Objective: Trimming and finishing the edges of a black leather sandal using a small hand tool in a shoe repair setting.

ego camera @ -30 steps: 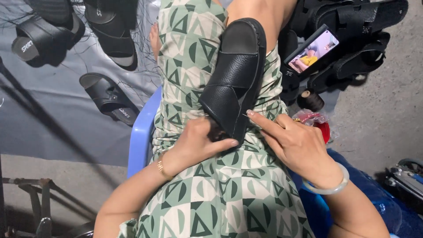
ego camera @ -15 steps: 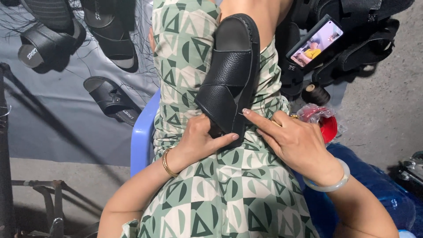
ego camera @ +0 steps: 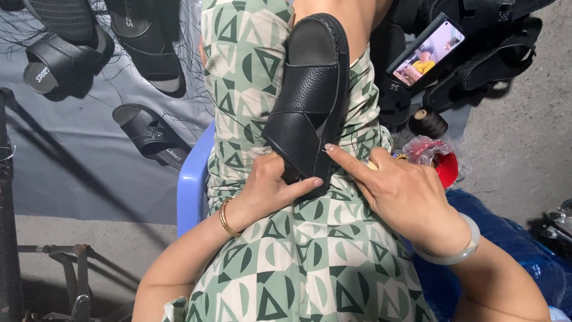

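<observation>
Head view: black sandals (ego camera: 149, 134) lie on grey sheet (ego camera: 71, 173).

One camera only, worn on the person's head, looking steeply down and close onto the lap. The black sandal (ego camera: 310, 95) fills the upper middle of the frame; the grey floor (ego camera: 512, 143) shows along the right edge.

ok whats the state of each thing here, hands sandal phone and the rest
black leather sandal: lying along the lap, straps crossed, sole side down
left hand: gripping the sandal's near end, thumb across it
right hand: index fingertip pressed to the sandal's edge
phone: screen lit, propped among black sandals
thread spool: lying on its side, wound with black thread
loose sandals: lying on the grey sheet, unworn
</observation>
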